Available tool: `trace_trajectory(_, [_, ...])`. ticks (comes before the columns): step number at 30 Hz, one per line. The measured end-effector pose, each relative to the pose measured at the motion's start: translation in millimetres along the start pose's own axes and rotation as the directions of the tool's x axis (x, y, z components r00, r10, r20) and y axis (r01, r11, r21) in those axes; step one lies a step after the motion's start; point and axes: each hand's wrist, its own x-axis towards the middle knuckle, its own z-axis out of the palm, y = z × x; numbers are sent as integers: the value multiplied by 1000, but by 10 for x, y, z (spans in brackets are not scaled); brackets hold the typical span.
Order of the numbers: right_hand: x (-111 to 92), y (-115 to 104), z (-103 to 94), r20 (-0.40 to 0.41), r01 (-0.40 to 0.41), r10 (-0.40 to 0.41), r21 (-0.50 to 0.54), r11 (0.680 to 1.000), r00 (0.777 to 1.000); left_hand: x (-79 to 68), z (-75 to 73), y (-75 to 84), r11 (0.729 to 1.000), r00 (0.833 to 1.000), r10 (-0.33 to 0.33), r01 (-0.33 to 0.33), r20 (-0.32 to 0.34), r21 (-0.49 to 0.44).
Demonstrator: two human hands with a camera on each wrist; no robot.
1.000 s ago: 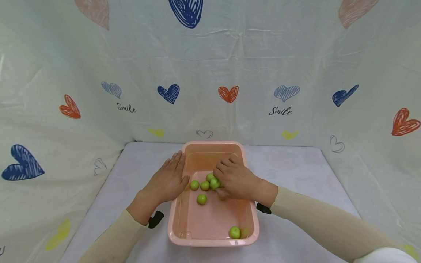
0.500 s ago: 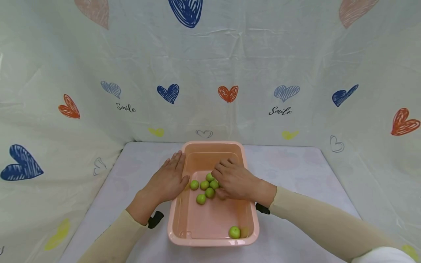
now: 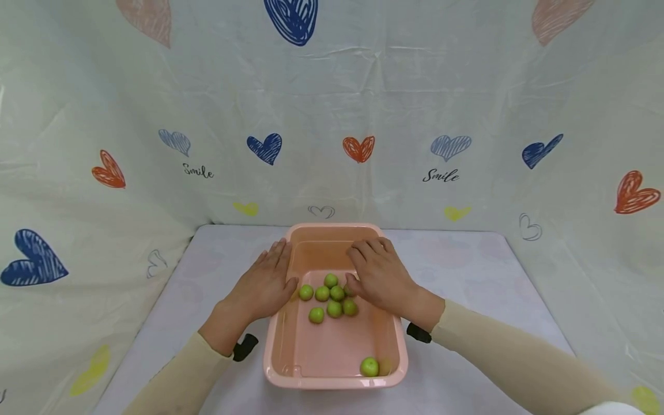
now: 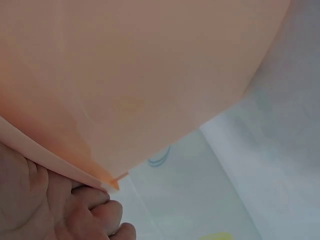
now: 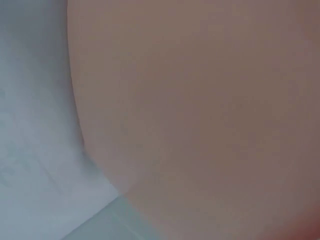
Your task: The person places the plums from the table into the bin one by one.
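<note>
A pink plastic basin (image 3: 332,351) holds several small round green fruits (image 3: 334,309), most of them in a loose cluster near its middle. One green fruit (image 3: 370,366) lies apart in the near right corner. My left hand (image 3: 261,285) rests on the basin's left rim, fingers straight and together; the left wrist view shows its fingers (image 4: 107,215) at the outside of the rim. Over the right side of the basin is my right hand (image 3: 381,274), fingers loosely bent and thumb spread. A green fruit shows partly beside that thumb. In the right wrist view only the basin wall (image 5: 200,125) appears, blurred.
The basin stands on a table with a pale cloth (image 3: 456,271). Behind and at both sides hangs a white sheet (image 3: 404,104) printed with hearts and the word "Smile".
My right hand has shifted slightly right and its fingers have loosened. More green fruits now show at the cluster's near right side. The left hand has stayed in place.
</note>
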Motion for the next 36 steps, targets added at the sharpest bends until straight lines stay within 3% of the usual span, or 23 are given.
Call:
trace_trajectory(4, [-78, 35, -58, 46, -159, 157, 41, 986, 987, -7, -3, 5, 1000, 1000, -2, 2, -7, -12])
trace_trajectory(7, [-154, 55, -114, 135, -270, 257, 91, 959, 957, -8, -1, 7, 1000, 1000, -6, 6, -8, -13])
trace_trajectory(11, [-267, 69, -179, 233, -359, 321, 146, 922, 918, -8, 6, 8, 1000, 1000, -12, 12, -4, -5])
trace_trajectory(24, [-450, 150, -299, 407, -469, 365, 190, 863, 837, 81, 24, 127, 999, 999, -22, 23, 34, -33])
trace_trajectory(31, [-476, 324, -283, 405, -490, 387, 187, 851, 828, 256, 37, 220, 999, 998, -14, 16, 55, -36])
trace_trajectory(36, [-457, 423, -252, 406, -492, 395, 166, 855, 824, 366, 35, 240, 1000, 998, -5, 3, 57, 20])
